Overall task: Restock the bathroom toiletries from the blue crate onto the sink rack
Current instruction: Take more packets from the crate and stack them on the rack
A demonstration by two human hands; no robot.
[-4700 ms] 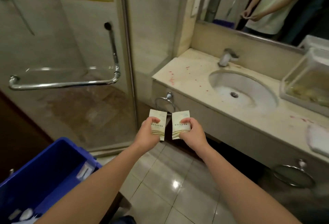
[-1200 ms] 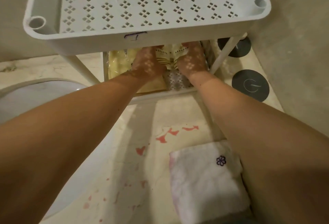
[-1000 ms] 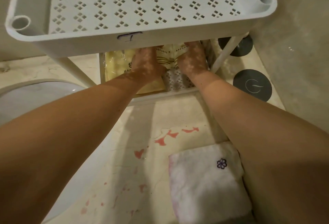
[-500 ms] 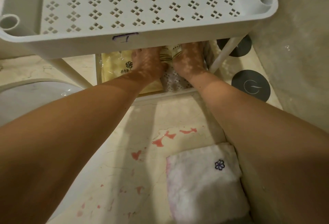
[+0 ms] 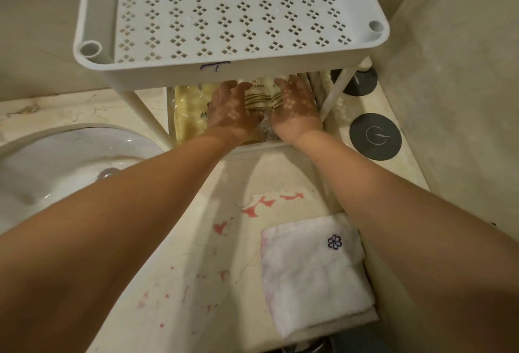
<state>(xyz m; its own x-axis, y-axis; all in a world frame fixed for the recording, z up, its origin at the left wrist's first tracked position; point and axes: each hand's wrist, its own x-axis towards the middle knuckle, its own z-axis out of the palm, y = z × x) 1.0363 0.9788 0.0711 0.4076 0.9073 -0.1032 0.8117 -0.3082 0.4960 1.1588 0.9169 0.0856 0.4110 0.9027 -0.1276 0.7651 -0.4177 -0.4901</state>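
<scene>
Marble counter (image 5: pixel 280 173) beside the sink (image 5: pixel 56 161): on the lower shelf of the rack (image 5: pixel 168 74), left hand (image 5: pixel 231 112) and right hand (image 5: pixel 295 108) press striped packets (image 5: pixel 259 97) between them, fingers nearly straight

Rack (image 5: pixel 146 116): stood at the tabletop's (image 5: pixel 179 240) far edge, right of the basin (image 5: pixel 56 161).
Packets (image 5: pixel 261 97): lay on the lower shelf (image 5: pixel 252 146), under the upper shelf (image 5: pixel 224 15); left hand (image 5: pixel 230 114) and right hand (image 5: pixel 295 108) flanked one.
Towel (image 5: pixel 311 274): lay by the near right corner.
Discs (image 5: pixel 375 136): lay right of the rack.
</scene>
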